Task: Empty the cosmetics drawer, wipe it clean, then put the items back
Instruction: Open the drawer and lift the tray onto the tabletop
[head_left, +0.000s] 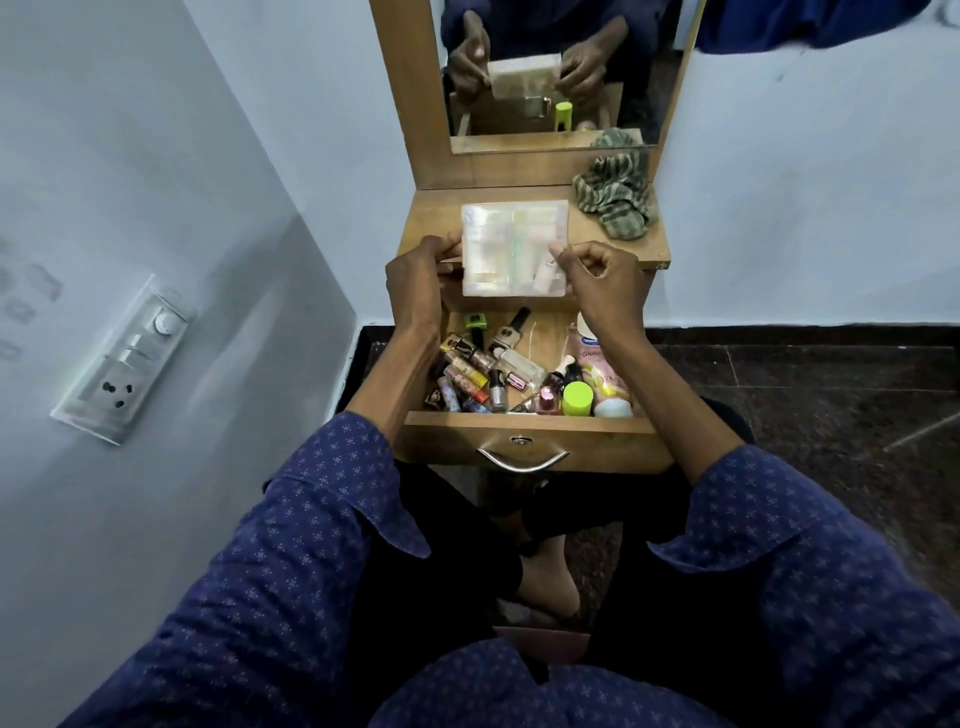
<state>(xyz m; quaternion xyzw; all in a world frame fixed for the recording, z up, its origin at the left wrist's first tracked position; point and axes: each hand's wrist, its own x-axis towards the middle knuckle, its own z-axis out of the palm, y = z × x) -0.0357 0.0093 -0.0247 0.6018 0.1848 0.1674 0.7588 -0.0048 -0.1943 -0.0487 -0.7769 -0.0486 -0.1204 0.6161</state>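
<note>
Between both thumbs, a clear pouch (511, 249) hangs pinched by left hand (422, 273) and right hand (602, 278) above the open drawer (530, 434), bottles crowding beneath the fingers.

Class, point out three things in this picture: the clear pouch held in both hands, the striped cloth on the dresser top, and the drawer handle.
clear pouch (511, 244), head view, middle of its front face
striped cloth (615, 189), head view, centre of the bunched fabric
drawer handle (522, 461), head view, middle of the metal bar
</note>
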